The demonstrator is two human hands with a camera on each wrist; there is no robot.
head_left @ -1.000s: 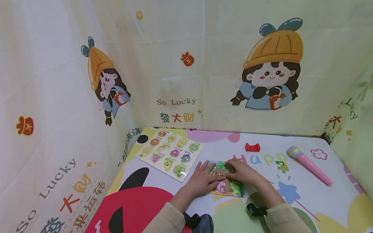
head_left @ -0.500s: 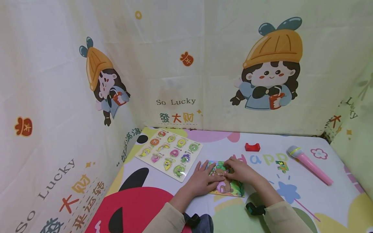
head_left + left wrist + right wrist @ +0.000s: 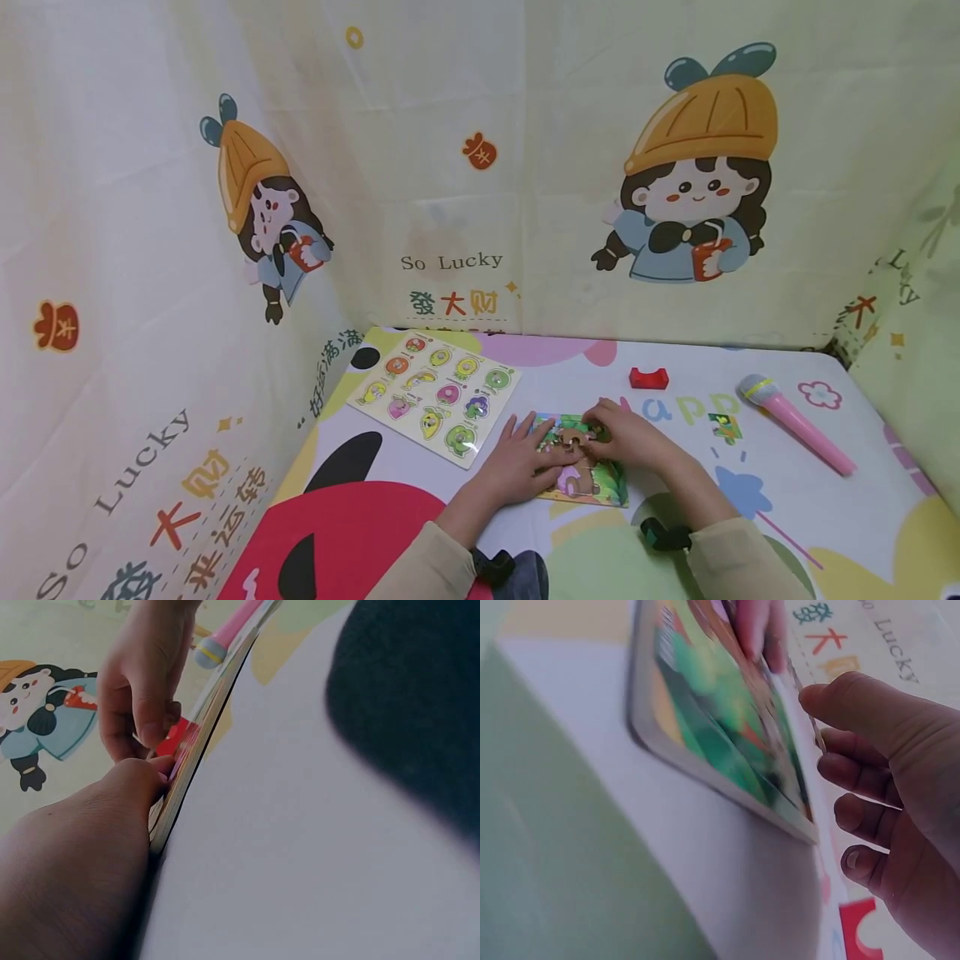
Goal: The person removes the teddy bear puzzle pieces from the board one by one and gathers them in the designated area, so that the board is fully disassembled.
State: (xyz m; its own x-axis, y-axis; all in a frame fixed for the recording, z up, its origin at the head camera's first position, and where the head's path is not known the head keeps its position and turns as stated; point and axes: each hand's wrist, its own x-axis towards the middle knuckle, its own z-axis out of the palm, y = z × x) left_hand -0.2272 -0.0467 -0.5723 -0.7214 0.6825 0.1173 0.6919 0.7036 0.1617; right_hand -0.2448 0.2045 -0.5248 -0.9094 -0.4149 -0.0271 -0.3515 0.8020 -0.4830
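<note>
A bright jigsaw puzzle (image 3: 609, 490) with a brown bear picture and a green scene lies flat on the table in front of the person. The left hand (image 3: 517, 462) rests on its left part, fingers extended across the picture. Over the upper right part, the right hand (image 3: 628, 437) pinches a thin puzzle piece (image 3: 817, 736) between thumb and forefinger, seen edge-on in the right wrist view. Its other fingers are loosely bent. The piece's picture side is mostly hidden. Another puzzle piece (image 3: 726, 427), green and yellow, lies apart on the table to the right.
A fruit peg board (image 3: 480, 385) lies at the back left. Behind the puzzle stands a small red notched block (image 3: 648, 379). A pink toy microphone (image 3: 806, 429) lies at the right. Printed cloth walls (image 3: 570, 250) enclose the table's back and sides.
The right hand has shifted slightly, its fingertips rising a little from the puzzle with the piece, and more of the upper picture shows. The left hand stays in place.
</note>
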